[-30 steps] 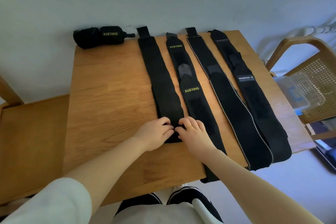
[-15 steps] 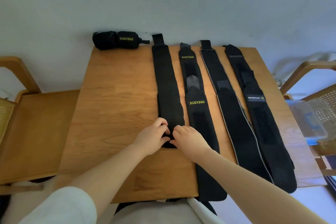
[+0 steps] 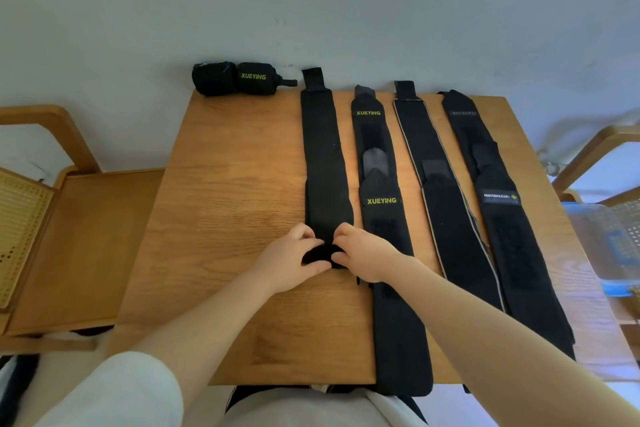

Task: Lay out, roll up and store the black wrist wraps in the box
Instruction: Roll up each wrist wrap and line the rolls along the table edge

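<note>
Several black wrist wraps lie flat side by side on the wooden table (image 3: 225, 191). The leftmost wrap (image 3: 322, 156) has its near end curled into a small roll. My left hand (image 3: 291, 256) and my right hand (image 3: 363, 251) both pinch that roll from either side. To its right lie a wrap marked XUEYING (image 3: 384, 218), a wrap with pale edging (image 3: 446, 211) and a wrap with a white label (image 3: 502, 218). Two rolled wraps (image 3: 239, 78) sit at the table's far left corner. A clear plastic box (image 3: 606, 239) rests on the chair at the right.
A wooden chair with a cane seat (image 3: 616, 184) stands right of the table, holding the box. A lower wooden bench or chair (image 3: 79, 239) stands at the left. The wall is close behind the table's far edge.
The near end of the leftmost wrap has been rolled further up the table under both hands. The camera view has tilted and shifted a little.
</note>
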`<state>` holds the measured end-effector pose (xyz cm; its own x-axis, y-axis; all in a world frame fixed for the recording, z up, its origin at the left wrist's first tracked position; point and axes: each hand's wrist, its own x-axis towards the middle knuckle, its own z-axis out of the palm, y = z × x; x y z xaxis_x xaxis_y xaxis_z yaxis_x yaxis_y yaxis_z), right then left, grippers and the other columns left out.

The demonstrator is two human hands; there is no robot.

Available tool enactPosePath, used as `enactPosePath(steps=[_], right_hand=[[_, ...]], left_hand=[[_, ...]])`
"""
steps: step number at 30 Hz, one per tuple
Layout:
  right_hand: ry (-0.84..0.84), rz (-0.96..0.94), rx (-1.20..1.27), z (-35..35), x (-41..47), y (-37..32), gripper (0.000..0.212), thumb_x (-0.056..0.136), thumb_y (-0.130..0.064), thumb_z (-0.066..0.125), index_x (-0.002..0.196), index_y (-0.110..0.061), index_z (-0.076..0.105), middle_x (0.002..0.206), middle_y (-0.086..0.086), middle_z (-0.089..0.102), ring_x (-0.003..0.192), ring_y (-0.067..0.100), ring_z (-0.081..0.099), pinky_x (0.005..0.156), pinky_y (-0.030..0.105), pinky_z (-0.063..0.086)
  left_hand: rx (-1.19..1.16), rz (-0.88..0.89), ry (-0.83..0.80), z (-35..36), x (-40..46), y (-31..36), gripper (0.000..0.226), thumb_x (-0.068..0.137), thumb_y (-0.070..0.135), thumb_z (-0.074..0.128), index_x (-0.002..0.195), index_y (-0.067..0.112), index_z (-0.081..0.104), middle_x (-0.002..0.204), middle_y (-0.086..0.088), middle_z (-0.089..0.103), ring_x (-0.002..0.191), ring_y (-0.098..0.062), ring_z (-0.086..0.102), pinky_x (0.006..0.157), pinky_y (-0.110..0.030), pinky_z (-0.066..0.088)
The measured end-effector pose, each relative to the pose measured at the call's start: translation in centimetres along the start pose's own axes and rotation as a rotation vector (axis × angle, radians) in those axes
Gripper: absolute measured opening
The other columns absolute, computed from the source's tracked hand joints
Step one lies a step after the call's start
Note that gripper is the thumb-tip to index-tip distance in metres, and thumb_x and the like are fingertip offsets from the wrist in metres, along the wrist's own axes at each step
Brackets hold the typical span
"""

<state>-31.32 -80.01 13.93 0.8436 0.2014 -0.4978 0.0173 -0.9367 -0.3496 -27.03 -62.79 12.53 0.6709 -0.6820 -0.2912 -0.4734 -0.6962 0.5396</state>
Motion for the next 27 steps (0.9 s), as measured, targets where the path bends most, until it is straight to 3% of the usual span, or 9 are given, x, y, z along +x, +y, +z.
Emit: enactPosePath(steps=[2,5,7,10,14,18,22,25,27], right_hand=[[0.016,0.075,0.171,-0.3,0.9,0.5,0.040,0.098,-0.034,0.046,0.129,-0.009,0.053,0.134,0.002,0.042,0.108,0.017,0.053,0.091,0.031,0.047],[0.181,0.195,0.398,-0.4,1.3,0.9,0.041,0.092,-0.034,0.059,0.126,-0.013,0.053,0.126,0.001,0.050,0.104,0.017,0.056,0.085,0.027,0.049],[0.315,0.187,0.308,0.0,1.0,0.5,0.033,0.092,-0.032,0.059,0.120,-0.015,0.053,0.124,0.000,0.048,0.105,0.016,0.054,0.085,0.028,0.048],[0.405,0.031,-0.005,0.6,0.4,-0.3,0.033,0.098,-0.032,0.048,0.126,-0.015,0.055,0.134,0.000,0.042,0.118,0.016,0.045,0.098,0.031,0.041],[0.360,-0.057,-0.246,0.9,0.1,0.3,0.044,0.097,-0.029,0.048,0.139,-0.016,0.042,0.144,0.002,0.036,0.132,0.020,0.034,0.108,0.034,0.028],[0.313,-0.092,-0.287,-0.2,1.0,0.6,0.042,0.097,-0.032,0.048,0.136,-0.018,0.046,0.137,0.001,0.043,0.128,0.020,0.035,0.107,0.034,0.028],[0.188,-0.015,-0.021,-1.6,1.4,1.3,0.043,0.097,-0.037,0.048,0.137,-0.024,0.048,0.127,-0.001,0.053,0.121,0.020,0.044,0.102,0.035,0.033],[0.054,0.047,0.370,-1.1,1.0,1.7,0.034,0.094,-0.036,0.053,0.126,-0.022,0.054,0.113,0.000,0.061,0.106,0.017,0.057,0.092,0.035,0.047],[0.015,0.086,0.495,-0.4,0.6,1.6,0.033,0.093,-0.038,0.055,0.121,-0.021,0.054,0.111,-0.001,0.061,0.101,0.015,0.058,0.091,0.035,0.050]], left_hand=[[0.001,-0.005,0.022,-0.3,0.2,0.2,0.046,0.094,0.036,0.053,0.137,0.022,0.044,0.136,0.006,0.044,0.114,-0.009,0.051,0.092,-0.021,0.043],[0.009,-0.030,0.100,-0.4,0.8,0.5,0.037,0.096,0.032,0.051,0.131,0.022,0.046,0.134,0.004,0.049,0.117,-0.011,0.050,0.093,-0.025,0.045],[0.024,-0.067,0.132,-0.1,1.3,0.6,0.036,0.096,0.033,0.049,0.131,0.022,0.048,0.133,0.004,0.050,0.123,-0.012,0.045,0.096,-0.027,0.042],[0.022,-0.140,0.170,-0.1,2.2,0.7,0.036,0.096,0.035,0.049,0.129,0.021,0.052,0.130,0.002,0.049,0.124,-0.015,0.040,0.096,-0.029,0.041],[0.112,-0.216,0.174,-0.8,3.3,0.7,0.034,0.096,0.040,0.048,0.126,0.026,0.055,0.127,0.003,0.053,0.124,-0.019,0.040,0.098,-0.035,0.035],[0.198,-0.133,0.221,-1.0,3.1,1.0,0.028,0.098,0.034,0.045,0.122,0.027,0.056,0.119,0.004,0.051,0.117,-0.018,0.038,0.094,-0.031,0.030],[0.313,0.008,0.176,-1.6,2.5,1.0,0.041,0.099,0.042,0.037,0.133,0.023,0.051,0.126,0.004,0.051,0.121,-0.016,0.039,0.101,-0.032,0.028],[0.349,0.069,0.053,-2.0,1.5,1.0,0.057,0.091,0.054,0.047,0.138,0.023,0.040,0.129,0.004,0.053,0.121,-0.016,0.044,0.102,-0.032,0.033],[0.357,0.074,-0.048,-1.9,0.8,0.9,0.059,0.089,0.054,0.051,0.139,0.024,0.038,0.128,0.003,0.055,0.117,-0.015,0.047,0.097,-0.030,0.039]])
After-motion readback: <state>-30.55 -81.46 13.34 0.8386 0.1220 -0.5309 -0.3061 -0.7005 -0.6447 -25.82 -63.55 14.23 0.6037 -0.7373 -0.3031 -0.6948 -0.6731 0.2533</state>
